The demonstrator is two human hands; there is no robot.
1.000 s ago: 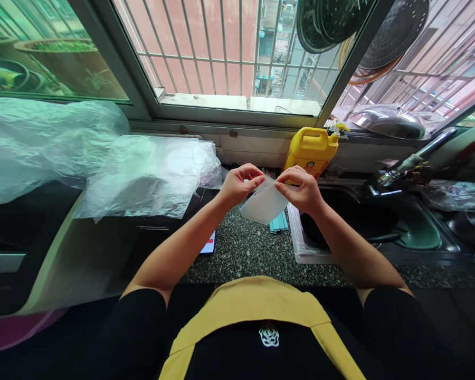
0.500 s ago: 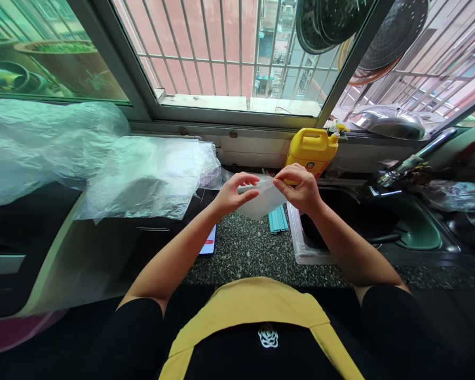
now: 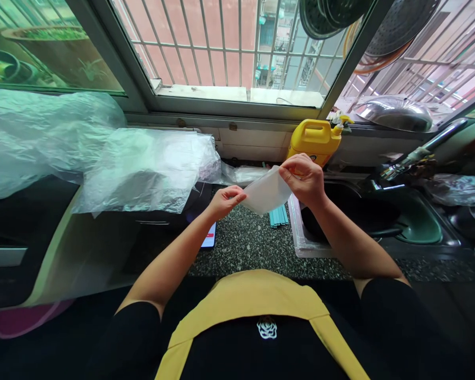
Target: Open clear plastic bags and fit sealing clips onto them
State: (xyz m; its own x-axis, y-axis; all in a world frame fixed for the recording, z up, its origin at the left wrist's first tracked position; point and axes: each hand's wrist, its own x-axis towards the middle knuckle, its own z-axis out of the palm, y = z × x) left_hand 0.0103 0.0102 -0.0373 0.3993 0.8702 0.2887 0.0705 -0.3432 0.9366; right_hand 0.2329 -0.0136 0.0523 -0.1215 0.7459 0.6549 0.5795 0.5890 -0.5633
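A small translucent plastic bag [image 3: 267, 192] is stretched between my two hands above the speckled counter [image 3: 245, 248]. My left hand [image 3: 225, 202] pinches its left edge between thumb and fingers. At the upper right corner, my right hand [image 3: 304, 179] grips it the same way. Below the bag, several flat turquoise strips [image 3: 278, 216] lie side by side on the counter, partly covered by it. Behind it rests a pile of clear plastic packaging [image 3: 249, 174]. A phone [image 3: 209, 236] with a lit screen lies beneath my left forearm, which hides part of it.
A yellow jug [image 3: 314, 138] stands at the back by the window. On the right, a clear-wrapped tray [image 3: 301, 248] borders the sink [image 3: 451, 240], which holds a dark pan [image 3: 364, 211]. Large plastic sheets [image 3: 146, 169] cover the appliance on the left. A faucet [image 3: 404, 166] reaches over the sink.
My left hand has moved down and left and closed from a spread thumb and fingers onto the bag's edge. The bag is now pulled flatter. My right hand keeps its pinch.
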